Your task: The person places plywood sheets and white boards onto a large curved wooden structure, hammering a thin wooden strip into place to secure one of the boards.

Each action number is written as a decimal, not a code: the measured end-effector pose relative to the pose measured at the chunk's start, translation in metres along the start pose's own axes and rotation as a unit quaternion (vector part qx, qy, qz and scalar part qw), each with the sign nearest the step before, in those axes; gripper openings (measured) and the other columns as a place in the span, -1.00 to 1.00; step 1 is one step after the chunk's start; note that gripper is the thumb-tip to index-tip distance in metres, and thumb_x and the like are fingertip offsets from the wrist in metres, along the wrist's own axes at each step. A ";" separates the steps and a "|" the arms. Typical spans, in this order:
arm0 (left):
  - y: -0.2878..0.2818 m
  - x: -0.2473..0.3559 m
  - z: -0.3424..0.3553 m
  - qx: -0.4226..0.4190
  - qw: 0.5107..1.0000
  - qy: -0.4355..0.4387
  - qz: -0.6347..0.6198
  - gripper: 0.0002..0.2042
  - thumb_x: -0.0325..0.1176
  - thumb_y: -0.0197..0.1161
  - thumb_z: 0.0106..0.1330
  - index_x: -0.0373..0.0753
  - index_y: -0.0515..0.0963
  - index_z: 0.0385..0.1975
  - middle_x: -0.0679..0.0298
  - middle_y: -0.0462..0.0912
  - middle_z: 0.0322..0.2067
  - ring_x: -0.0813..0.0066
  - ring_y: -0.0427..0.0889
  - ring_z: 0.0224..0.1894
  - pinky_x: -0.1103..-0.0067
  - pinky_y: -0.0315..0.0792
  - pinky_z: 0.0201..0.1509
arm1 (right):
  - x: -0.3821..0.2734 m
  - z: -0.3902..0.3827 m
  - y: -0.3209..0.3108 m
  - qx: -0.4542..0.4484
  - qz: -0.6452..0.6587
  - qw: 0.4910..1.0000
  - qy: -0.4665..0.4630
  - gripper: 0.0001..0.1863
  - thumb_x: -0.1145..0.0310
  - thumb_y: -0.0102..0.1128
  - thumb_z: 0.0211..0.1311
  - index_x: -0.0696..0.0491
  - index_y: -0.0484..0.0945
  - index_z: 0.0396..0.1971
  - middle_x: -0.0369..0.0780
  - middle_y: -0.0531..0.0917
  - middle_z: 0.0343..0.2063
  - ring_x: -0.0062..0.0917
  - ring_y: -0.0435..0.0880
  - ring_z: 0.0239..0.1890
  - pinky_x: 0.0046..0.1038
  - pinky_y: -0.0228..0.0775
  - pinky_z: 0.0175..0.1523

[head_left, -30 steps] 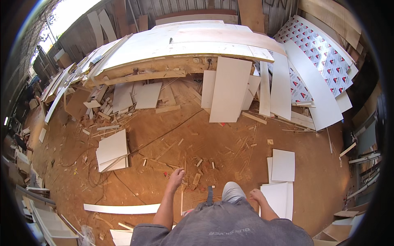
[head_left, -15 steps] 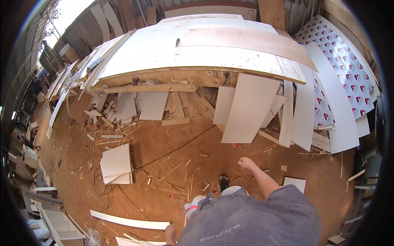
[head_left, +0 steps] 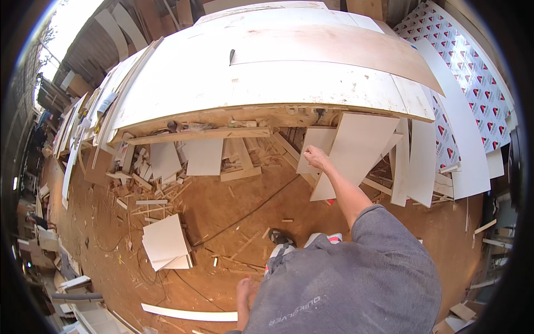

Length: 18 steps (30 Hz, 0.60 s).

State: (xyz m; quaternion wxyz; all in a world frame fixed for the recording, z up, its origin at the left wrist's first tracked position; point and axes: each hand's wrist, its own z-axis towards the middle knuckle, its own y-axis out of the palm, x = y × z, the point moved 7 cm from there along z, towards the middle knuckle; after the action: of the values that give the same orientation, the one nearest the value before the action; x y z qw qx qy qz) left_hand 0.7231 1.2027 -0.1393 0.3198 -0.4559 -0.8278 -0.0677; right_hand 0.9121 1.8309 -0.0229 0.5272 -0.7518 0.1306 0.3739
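A: What is the right hand (head_left: 316,157) doing in the head view?

B: It is stretched forward at the end of a bare forearm, fingers curled into a loose fist, right at the upper left edge of a tall white panel (head_left: 356,153). The knuckles sit against that edge, but whether the fingers actually pinch it I cannot tell.

A: Where does that panel stand?

B: It leans tilted against the front of the big workbench (head_left: 267,83), its foot on the sawdust floor (head_left: 222,206). A smaller white board (head_left: 312,149) leans just behind the hand, and more white panels (head_left: 420,161) lean to the right.

A: And the left hand?

B: The left hand (head_left: 245,289) hangs low beside the grey sweatshirt (head_left: 356,284), near the bottom edge. Only part of it shows, so I cannot tell whether the fingers are spread or closed; nothing visible is in it.

A: What else lies around?

B: A stack of white squares (head_left: 165,242) lies on the floor to the left, well apart from both hands. A long white strip (head_left: 189,313) lies near the bottom, wood scraps (head_left: 144,189) are scattered under the bench's left end, and patterned sheets (head_left: 473,72) stand at the right.
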 end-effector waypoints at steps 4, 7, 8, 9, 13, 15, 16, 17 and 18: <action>-0.068 0.047 0.025 0.100 0.993 -0.062 0.006 -0.76 -0.28 0.01 0.35 -0.21 0.48 -0.09 0.33 0.52 -0.42 0.55 0.53 -0.47 0.60 0.41 -0.51 | -0.004 0.065 -0.011 0.010 0.034 0.999 0.025 -0.66 0.18 -0.05 0.20 0.11 0.47 -0.18 -0.15 0.64 -0.46 -0.38 0.65 -0.39 -0.34 0.43 -0.16; -0.119 0.074 0.038 0.179 0.981 -0.056 -0.057 -0.76 -0.26 0.01 0.36 -0.19 0.47 -0.09 0.34 0.52 -0.44 0.58 0.53 -0.47 0.65 0.40 -0.53 | -0.008 0.116 0.002 0.007 0.032 0.999 0.029 -0.64 0.17 -0.04 0.20 0.14 0.43 -0.15 -0.16 0.63 -0.43 -0.42 0.65 -0.39 -0.34 0.43 -0.18; -0.127 0.090 0.045 0.188 0.980 -0.039 -0.056 -0.78 -0.26 0.00 0.36 -0.19 0.48 -0.11 0.34 0.51 -0.46 0.60 0.53 -0.47 0.66 0.38 -0.55 | -0.007 0.138 0.007 -0.013 0.054 0.997 0.046 -0.64 0.21 -0.02 0.18 0.17 0.45 -0.15 -0.14 0.63 -0.42 -0.44 0.64 -0.43 -0.37 0.44 -0.26; -0.140 0.091 0.026 0.227 0.970 -0.029 -0.078 -0.79 -0.26 0.00 0.36 -0.19 0.49 -0.14 0.35 0.51 -0.47 0.63 0.52 -0.47 0.67 0.36 -0.57 | -0.026 0.167 0.033 -0.063 0.075 0.994 0.038 -0.64 0.25 0.00 0.16 0.20 0.47 -0.15 -0.12 0.63 -0.41 -0.46 0.64 -0.46 -0.40 0.45 -0.35; -0.124 0.159 0.045 0.263 0.964 0.021 -0.036 -0.76 -0.26 0.06 0.34 -0.28 0.54 -0.18 0.33 0.54 -0.48 0.56 0.52 -0.46 0.60 0.41 -0.42 | 0.028 0.235 0.034 -0.044 0.104 0.985 0.129 -0.70 0.27 -0.03 0.28 0.11 0.44 -0.08 -0.19 0.55 -0.38 -0.53 0.56 -0.52 -0.49 0.36 -0.47; -0.099 0.182 0.044 0.277 0.959 0.003 -0.058 -0.73 -0.23 0.08 0.32 -0.29 0.56 -0.18 0.31 0.57 -0.47 0.52 0.52 -0.44 0.57 0.42 -0.34 | 0.044 0.260 0.040 -0.060 0.109 0.981 0.150 -0.72 0.27 -0.06 0.37 0.07 0.41 -0.03 -0.25 0.50 -0.36 -0.59 0.52 -0.53 -0.53 0.31 -0.50; -0.084 0.187 0.045 0.256 0.966 -0.017 -0.040 -0.73 -0.23 0.08 0.31 -0.29 0.56 -0.18 0.30 0.58 -0.47 0.52 0.52 -0.43 0.56 0.42 -0.34 | 0.057 0.268 0.042 -0.047 0.165 0.976 0.136 -0.74 0.33 -0.12 0.40 0.11 0.42 -0.03 -0.27 0.49 -0.37 -0.63 0.43 -0.56 -0.54 0.24 -0.49; -0.068 0.191 0.050 0.228 0.973 -0.036 -0.022 -0.73 -0.22 0.09 0.31 -0.28 0.57 -0.19 0.30 0.58 -0.47 0.52 0.53 -0.43 0.55 0.41 -0.34 | 0.067 0.278 0.045 -0.037 0.219 0.968 0.118 -0.75 0.39 -0.18 0.42 0.15 0.43 -0.04 -0.29 0.47 -0.39 -0.68 0.34 -0.58 -0.56 0.17 -0.49; -0.053 0.177 0.036 0.218 0.973 -0.072 -0.011 -0.72 -0.21 0.09 0.30 -0.28 0.58 -0.20 0.29 0.59 -0.47 0.52 0.53 -0.42 0.55 0.41 -0.34 | 0.040 0.270 0.070 -0.085 0.092 0.983 0.133 -0.77 0.38 -0.14 0.40 0.12 0.42 -0.06 -0.28 0.47 -0.38 -0.65 0.42 -0.53 -0.57 0.24 -0.46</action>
State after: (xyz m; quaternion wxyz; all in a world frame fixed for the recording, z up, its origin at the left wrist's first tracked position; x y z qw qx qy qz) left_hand 0.5965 1.3122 -0.0534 0.3506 -0.3698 -0.8484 0.1437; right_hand 0.7838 2.0504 -0.1436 0.4027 -0.8218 0.2354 0.3272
